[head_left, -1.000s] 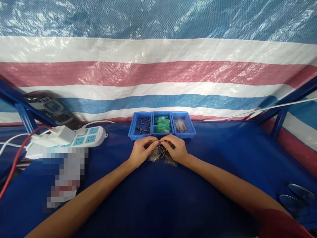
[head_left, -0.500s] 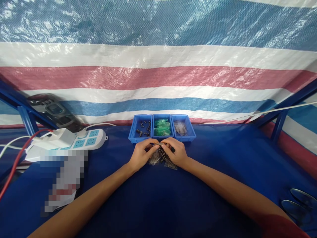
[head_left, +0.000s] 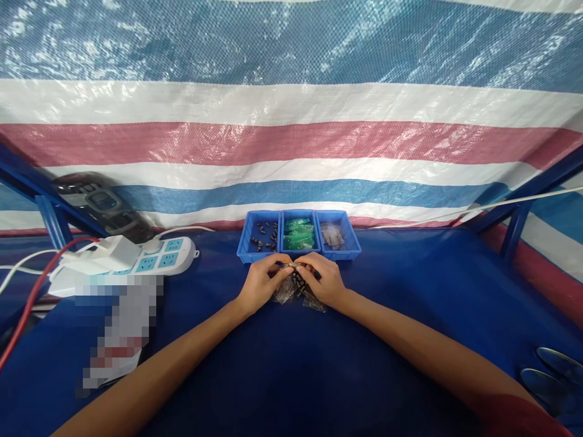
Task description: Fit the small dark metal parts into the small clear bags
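Observation:
My left hand and my right hand meet just in front of the blue trays. Both are closed in a pinch, thumbs against fingertips, on the edge of a small plastic bag; it is mostly hidden by the fingers, and its contents cannot be made out. Beneath the hands lies a pile of loose dark screws with clear bags around it, partly covered by the fingers.
Three joined blue trays hold several dark screws, green packets and clear bags. At left are a white power strip with cables and a blurred-out packet. Glasses lie at the lower right.
Both hands stay in nearly the same place, still pinching together. Only tiny finger movement and a slight camera shift show.

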`<act>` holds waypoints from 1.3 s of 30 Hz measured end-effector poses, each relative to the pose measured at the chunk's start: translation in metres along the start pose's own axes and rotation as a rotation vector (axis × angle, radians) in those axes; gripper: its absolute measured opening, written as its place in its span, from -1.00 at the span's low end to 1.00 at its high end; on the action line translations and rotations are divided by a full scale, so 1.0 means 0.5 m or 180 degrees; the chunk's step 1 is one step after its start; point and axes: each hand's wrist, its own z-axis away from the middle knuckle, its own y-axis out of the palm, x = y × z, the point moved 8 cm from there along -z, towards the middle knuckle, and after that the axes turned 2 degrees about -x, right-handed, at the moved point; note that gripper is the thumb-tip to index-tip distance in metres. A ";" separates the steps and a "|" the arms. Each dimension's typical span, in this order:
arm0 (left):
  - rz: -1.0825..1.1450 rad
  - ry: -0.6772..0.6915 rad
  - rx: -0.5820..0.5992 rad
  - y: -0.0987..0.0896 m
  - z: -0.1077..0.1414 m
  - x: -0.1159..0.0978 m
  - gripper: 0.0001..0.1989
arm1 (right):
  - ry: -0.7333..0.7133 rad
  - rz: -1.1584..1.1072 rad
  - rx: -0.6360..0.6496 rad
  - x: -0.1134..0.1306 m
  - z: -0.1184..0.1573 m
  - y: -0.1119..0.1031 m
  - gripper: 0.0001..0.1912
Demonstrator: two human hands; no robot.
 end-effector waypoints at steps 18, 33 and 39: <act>-0.0199 0.0217 -0.0078 -0.005 0.001 -0.002 -0.78 | -0.0135 -0.0015 -0.0037 0.006 -0.004 -0.004 -0.80; -0.0456 0.0500 0.0059 0.005 0.011 -0.010 -0.77 | -0.0162 -0.0019 -0.0075 0.003 -0.002 -0.004 -0.81; -0.0876 0.0751 -0.0087 0.001 0.014 -0.029 -0.77 | -0.0159 -0.0011 -0.0077 0.002 -0.001 -0.004 -0.81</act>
